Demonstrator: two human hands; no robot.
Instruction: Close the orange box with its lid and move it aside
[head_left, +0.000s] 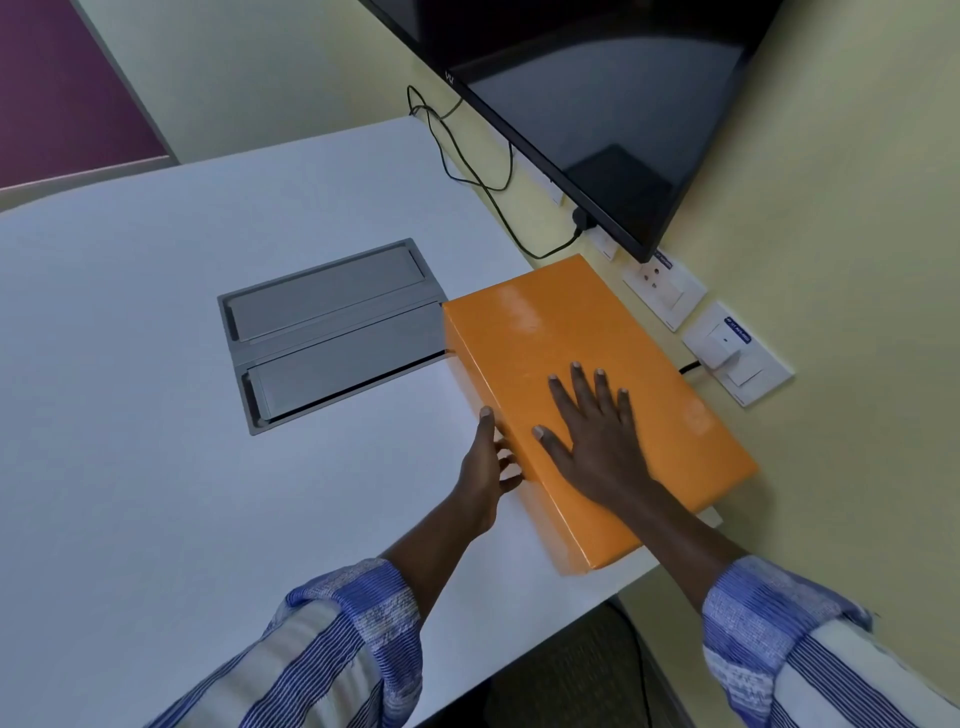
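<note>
- Striped sleeves are reaching toward the orange box.
- Right hand is lying flat and spread on the box's lid, gripping nothing.
- Left hand is pressing open against the box's left side.
- Box is sitting closed beside the wall, long axis running along it, far end pointing toward the screen.

— Can we read anything here?

— Hardly. At the upper middle of the frame, the bottom bezel of the black screen carries a small pale logo, which looks to us like two letters, perhaps "VU".

— And the wall plates at the right?

— We see blue stickers on the socket plate and the switch plate, but their print is too small to read.
</note>
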